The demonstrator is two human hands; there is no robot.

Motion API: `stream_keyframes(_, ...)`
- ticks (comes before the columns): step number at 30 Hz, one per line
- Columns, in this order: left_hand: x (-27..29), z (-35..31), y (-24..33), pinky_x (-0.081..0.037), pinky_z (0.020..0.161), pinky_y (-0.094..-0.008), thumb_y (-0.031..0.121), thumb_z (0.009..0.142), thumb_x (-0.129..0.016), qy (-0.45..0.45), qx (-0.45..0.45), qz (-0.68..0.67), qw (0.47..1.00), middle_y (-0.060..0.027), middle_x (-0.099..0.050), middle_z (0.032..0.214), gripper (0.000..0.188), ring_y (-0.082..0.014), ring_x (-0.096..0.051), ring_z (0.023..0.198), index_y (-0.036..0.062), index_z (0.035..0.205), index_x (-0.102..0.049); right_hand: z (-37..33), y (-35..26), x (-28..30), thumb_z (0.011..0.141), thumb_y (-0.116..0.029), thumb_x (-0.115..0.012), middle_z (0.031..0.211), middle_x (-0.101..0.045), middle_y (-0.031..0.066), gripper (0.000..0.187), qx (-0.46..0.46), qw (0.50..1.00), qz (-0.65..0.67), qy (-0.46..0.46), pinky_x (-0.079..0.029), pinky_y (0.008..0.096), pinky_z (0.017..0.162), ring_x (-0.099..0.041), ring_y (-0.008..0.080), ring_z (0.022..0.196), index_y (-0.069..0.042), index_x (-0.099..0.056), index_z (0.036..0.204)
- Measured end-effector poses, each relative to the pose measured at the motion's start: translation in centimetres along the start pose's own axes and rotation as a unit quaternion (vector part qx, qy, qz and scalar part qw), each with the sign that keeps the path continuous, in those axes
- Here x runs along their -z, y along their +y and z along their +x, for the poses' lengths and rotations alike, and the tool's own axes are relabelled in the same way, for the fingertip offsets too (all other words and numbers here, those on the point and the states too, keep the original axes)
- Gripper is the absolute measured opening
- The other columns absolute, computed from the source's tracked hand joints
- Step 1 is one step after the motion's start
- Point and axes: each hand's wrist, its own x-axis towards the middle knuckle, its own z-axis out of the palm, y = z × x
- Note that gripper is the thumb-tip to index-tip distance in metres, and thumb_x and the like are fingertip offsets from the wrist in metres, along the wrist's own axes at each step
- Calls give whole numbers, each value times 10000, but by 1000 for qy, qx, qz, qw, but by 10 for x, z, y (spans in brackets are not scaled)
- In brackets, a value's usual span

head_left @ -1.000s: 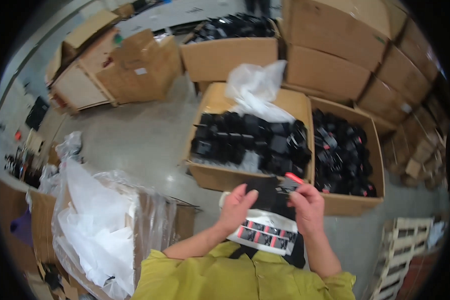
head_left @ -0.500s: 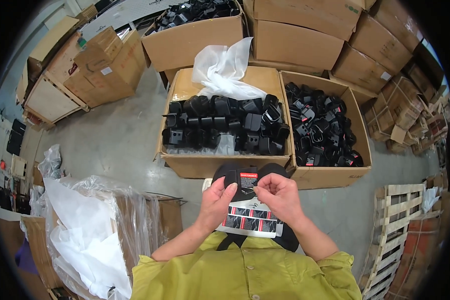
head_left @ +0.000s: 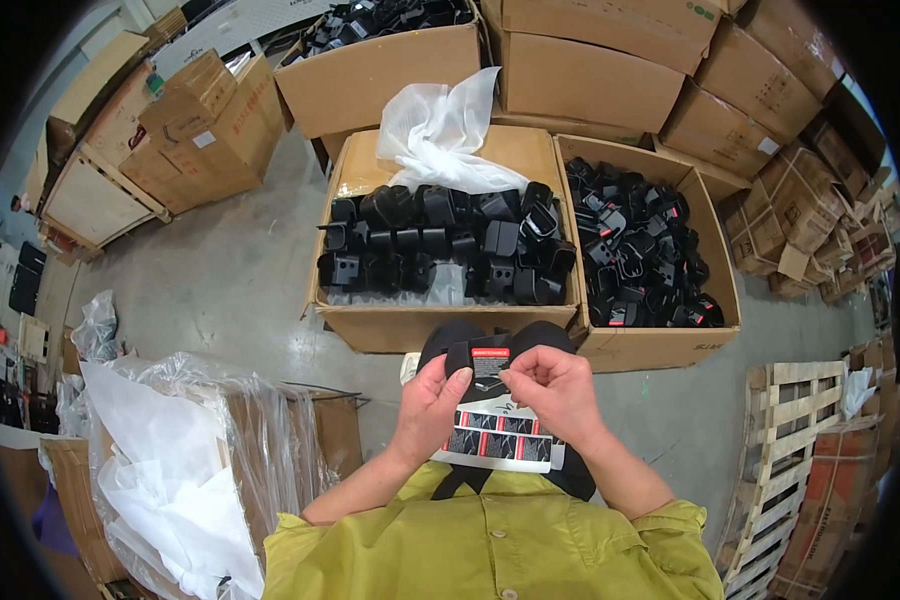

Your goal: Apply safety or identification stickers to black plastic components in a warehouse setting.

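Note:
Over my lap, my left hand (head_left: 429,402) grips a black plastic part (head_left: 457,357) by its left side, thumb in front. On the part's face sits a small black label with a red band (head_left: 490,364). My right hand (head_left: 558,392) pinches at the label's lower right edge with thumb and forefinger. Below both hands, a white sheet (head_left: 500,462) with rows of similar black-and-red labels lies on my lap. Whether the label is fully pressed down cannot be made out.
Ahead stands an open carton (head_left: 450,328) with rows of black parts and white wrapping (head_left: 438,130). To its right, another carton (head_left: 660,345) holds loose labelled parts. A plastic-wrapped box (head_left: 300,430) is at left, a wooden pallet (head_left: 785,450) at right.
The view has shifted slightly. My hands keep the same grip on the part and label, with the part tilted a little differently.

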Motion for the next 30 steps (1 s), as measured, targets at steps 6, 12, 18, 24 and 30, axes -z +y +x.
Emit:
stream_keyframes(6, 0, 0, -2, -405, 780, -205, 110, 869, -458, 9, 11, 1, 1000, -34, -569, 973, 249, -68, -510, 847, -24, 1076, -494, 3, -3, 1, 739, -38, -617, 586, -553, 12, 81, -7, 1000, -6, 16, -406, 157, 445, -502, 34, 493, 14, -559, 715)
stream_keyframes(12, 1, -1, -3, -408, 771, -199, 109, 870, -459, 7, 14, 0, 1000, -35, -572, 969, 249, -65, -513, 838, -24, 1078, -492, 4, -1, 1, 741, -38, -612, 583, -552, 13, 81, -2, 1000, -10, 17, -400, 156, 443, -500, 32, 493, 18, -559, 715)
stream_keyframes(18, 1, 0, -5, -409, 772, -202, 108, 876, -448, 4, 18, -6, 1000, -42, -567, 978, 251, -71, -514, 855, -27, 1085, -479, 4, -1, 0, 742, -39, -612, 582, -550, 13, 84, -1, 1000, -19, 18, -396, 156, 444, -498, 32, 495, 21, -558, 718)
stream_keyframes(24, 3, -1, -8, -411, 769, -204, 108, 881, -440, -3, 19, -8, 1000, -47, -562, 982, 255, -77, -514, 865, -31, 1093, -467, 4, 0, 0, 743, -41, -612, 585, -547, 11, 87, -6, 1000, -17, 19, -391, 155, 445, -492, 30, 500, 22, -556, 722)
stream_keyframes(30, 1, -1, -5, -412, 765, -204, 112, 879, -443, -3, 16, -1, 1000, -55, -561, 984, 262, -80, -515, 867, -36, 1096, -464, 5, -2, 1, 744, -42, -611, 584, -544, 6, 88, -8, 999, -27, 21, -386, 152, 443, -486, 26, 499, 20, -555, 717)
